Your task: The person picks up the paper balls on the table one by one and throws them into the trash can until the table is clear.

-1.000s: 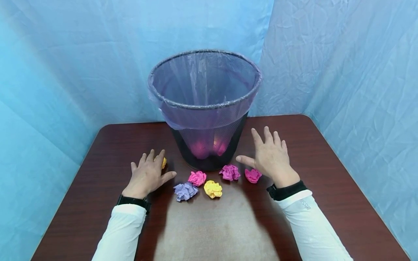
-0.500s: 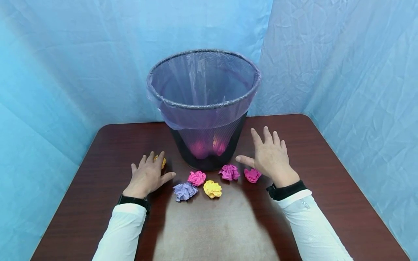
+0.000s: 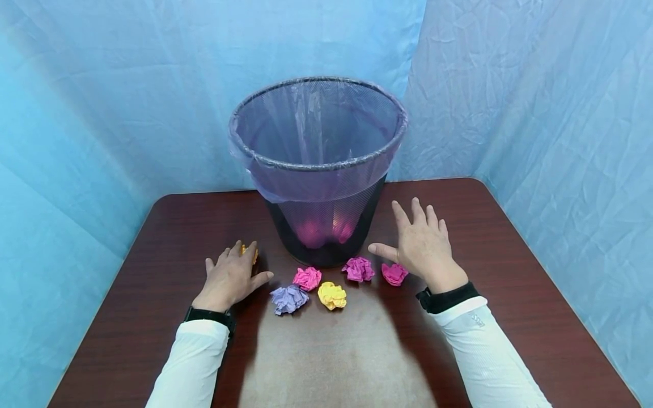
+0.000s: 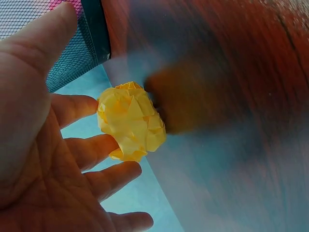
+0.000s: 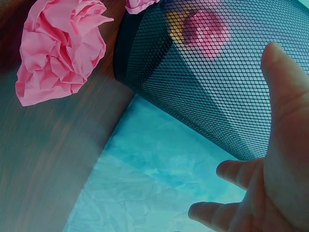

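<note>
My left hand (image 3: 227,277) reaches over a yellow crumpled paper ball (image 4: 131,121) left of the bin, mostly hidden under the fingers in the head view. In the left wrist view its index and middle fingertips touch that ball, while the thumb stands well apart. My right hand (image 3: 424,252) hovers with spread fingers at the right, holding nothing. Nearest to it lies a magenta paper ball (image 3: 395,275), with a purple-pink one (image 3: 359,270) beside it. A pink ball (image 3: 307,279), a lavender ball (image 3: 289,299) and a second yellow ball (image 3: 332,296) lie in front of the bin.
A black mesh wastebasket (image 3: 377,204) with a translucent purple liner (image 3: 316,184) stands at the back middle. Pink and yellow shapes show through its lower wall. Blue cloth (image 3: 76,141) hangs behind and on both sides of the brown table (image 3: 515,317).
My left hand has drawn slightly back towards me, its fingertips coming down and bending a little over the yellow ball. The right hand and the other paper balls have stayed put.
</note>
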### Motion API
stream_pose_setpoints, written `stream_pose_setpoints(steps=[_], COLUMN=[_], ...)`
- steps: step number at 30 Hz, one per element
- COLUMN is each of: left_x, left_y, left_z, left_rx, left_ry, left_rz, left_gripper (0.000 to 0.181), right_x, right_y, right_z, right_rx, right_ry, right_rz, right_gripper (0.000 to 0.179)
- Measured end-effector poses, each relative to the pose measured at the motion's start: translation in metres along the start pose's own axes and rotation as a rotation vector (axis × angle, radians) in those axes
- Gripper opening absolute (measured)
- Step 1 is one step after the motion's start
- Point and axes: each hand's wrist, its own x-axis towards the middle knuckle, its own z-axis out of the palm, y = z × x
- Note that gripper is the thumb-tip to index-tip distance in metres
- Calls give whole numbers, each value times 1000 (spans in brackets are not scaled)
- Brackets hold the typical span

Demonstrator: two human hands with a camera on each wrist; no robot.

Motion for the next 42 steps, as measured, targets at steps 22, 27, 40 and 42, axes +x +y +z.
stream_pose_setpoints(steps=[22,27,40,42], left_x=[-9,-10,-10,-10], left_y=[1,0,-2,-2], left_z=[0,1,5,5], left_rx=[22,10,41,44], left_ry=[101,136,208,220], left_rz=[44,53,93,99], left_gripper=[64,60,53,52], right_x=[-2,-2,-3,-3], right_y=[0,0,1,1], right_z=[4,5,7,8], right_rx=[10,10,13,11], right_ry=[-16,-21,-18,-20], right_rz=[6,6,8,10], right_gripper=[113,113,112,112])
